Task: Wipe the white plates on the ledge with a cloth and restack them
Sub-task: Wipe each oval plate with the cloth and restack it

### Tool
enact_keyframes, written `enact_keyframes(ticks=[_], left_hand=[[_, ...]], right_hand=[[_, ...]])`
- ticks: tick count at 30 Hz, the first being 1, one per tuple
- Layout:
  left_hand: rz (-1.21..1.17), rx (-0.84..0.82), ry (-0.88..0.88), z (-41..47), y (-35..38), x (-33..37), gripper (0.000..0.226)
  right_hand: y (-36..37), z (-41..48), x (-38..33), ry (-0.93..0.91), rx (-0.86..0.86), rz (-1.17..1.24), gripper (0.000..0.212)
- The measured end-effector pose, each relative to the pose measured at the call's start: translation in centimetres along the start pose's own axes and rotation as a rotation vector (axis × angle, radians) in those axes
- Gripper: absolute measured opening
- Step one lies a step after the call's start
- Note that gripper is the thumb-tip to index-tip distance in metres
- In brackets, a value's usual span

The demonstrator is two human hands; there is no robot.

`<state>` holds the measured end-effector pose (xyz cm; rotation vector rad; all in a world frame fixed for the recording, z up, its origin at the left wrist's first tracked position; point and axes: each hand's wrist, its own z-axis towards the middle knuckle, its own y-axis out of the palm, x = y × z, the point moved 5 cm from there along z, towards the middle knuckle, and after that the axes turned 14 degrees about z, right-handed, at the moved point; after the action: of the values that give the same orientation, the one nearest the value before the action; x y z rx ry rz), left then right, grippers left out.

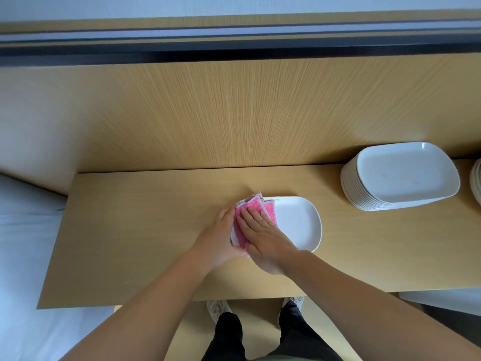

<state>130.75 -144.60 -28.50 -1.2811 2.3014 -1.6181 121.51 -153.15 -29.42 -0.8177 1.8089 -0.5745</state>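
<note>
Head view, looking down: a wooden ledge [130,230] runs left to right in front of the person, and a single white plate [296,225] lies flat on it near the middle. A pink cloth [256,208] with a pale border is spread over the left part of this plate, its far corner just over the rim. The right hand [263,238] lies flat on the cloth, fingers straight and close together, pressing it down on the plate. The left hand [221,238] clasps the plate's left rim, its thumb on top beside the cloth's edge and its fingers tucked at the near edge, partly hidden under the right hand. Well apart to the right, at the far side of the ledge, stands a tall stack of plates [400,175], white with rounded corners. The edge of a second stack [476,178] shows at the right border. Behind the ledge rises a wooden wall panel [234,113]. White bedding [26,230] lies to the left of the ledge. Below the near edge, dark trousers [229,334] and light shoes [217,308] stand on the floor.
</note>
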Motion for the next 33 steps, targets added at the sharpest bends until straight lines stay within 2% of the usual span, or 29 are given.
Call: enact_keyframes(ticks=[5,10,12,15,21,24,26,29,33], left_hand=[[0.098,0.096,-0.016,-0.7,0.2,0.2,0.112],[0.301,0.124,0.082,-1.1,0.2,0.4,0.110],[0.381,0.161,0.120,-1.5,0.4,0.6,0.105],[0.375,0.228,0.111,-1.9,0.7,0.3,0.095],[0.358,0.246,0.121,-2.1,0.7,0.0,0.077],[0.337,0.239,0.105,-2.1,0.7,-0.1,0.082],[0.352,0.263,0.115,-2.0,0.6,-0.1,0.087],[0.334,0.238,0.112,-1.9,0.7,-0.2,0.083],[0.330,0.241,0.132,-2.0,0.5,0.2,0.082]], right_hand=[[0.4,-0.6,0.1,-0.057,-0.047,0.020,0.077],[0.3,-1.5,0.3,-0.089,-0.098,0.023,0.059],[0.3,-1.9,0.4,-0.106,-0.105,0.026,0.066],[0.3,-2.6,1.1,-0.119,-0.119,0.024,0.082],[-0.2,-5.0,4.2,-0.095,-0.112,-0.005,0.083],[-1.1,-6.4,6.0,-0.043,-0.120,-0.048,0.086],[-2.4,-7.6,7.0,-0.045,-0.070,-0.152,0.078],[-4.1,-9.2,8.1,-0.075,0.040,-0.345,0.056],[-6.1,-10.0,8.4,-0.187,0.149,-0.428,0.034]])
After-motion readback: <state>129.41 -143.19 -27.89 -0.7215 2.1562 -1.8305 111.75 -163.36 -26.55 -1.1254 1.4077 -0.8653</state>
